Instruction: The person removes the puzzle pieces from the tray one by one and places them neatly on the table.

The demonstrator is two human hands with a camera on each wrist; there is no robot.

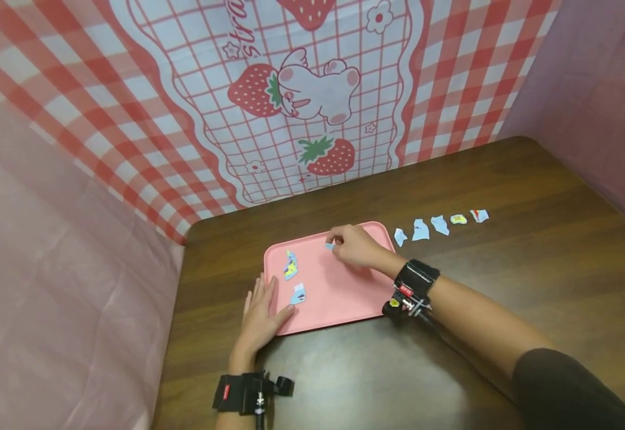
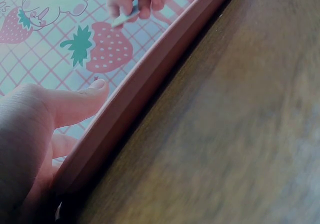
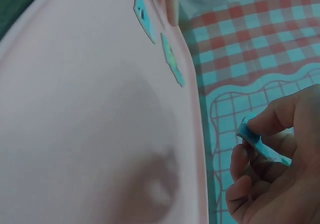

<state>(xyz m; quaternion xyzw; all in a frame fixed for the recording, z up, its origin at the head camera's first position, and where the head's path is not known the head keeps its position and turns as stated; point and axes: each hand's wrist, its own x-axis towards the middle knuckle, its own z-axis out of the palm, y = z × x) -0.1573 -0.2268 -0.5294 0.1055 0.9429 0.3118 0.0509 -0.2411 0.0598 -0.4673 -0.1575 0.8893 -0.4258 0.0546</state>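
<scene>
My right hand [image 1: 355, 245] is over the upper part of the pink tray [image 1: 336, 292], pinching a small light-blue puzzle piece [image 3: 248, 133] between thumb and fingertips. Along the tray's left side rests my left hand [image 1: 257, 318], its fingers stretched out at the rim and its thumb [image 2: 80, 102] reaching over the edge. Inside the tray, by the left hand, lie two irregular flat groups: a blue-and-yellow puzzle piece [image 1: 290, 267] and, nearer the thumb, a light-blue and white puzzle piece [image 1: 299, 294] with a dark mark.
Several irregular puzzle pieces lie in a row on the brown wooden table [image 1: 549, 257] right of the tray, among them a yellow one [image 1: 458, 220] and a red-marked one [image 1: 480, 215]. A red-checked strawberry cloth [image 1: 312, 89] hangs behind the table; pink cloth [image 1: 65, 269] hangs at the left.
</scene>
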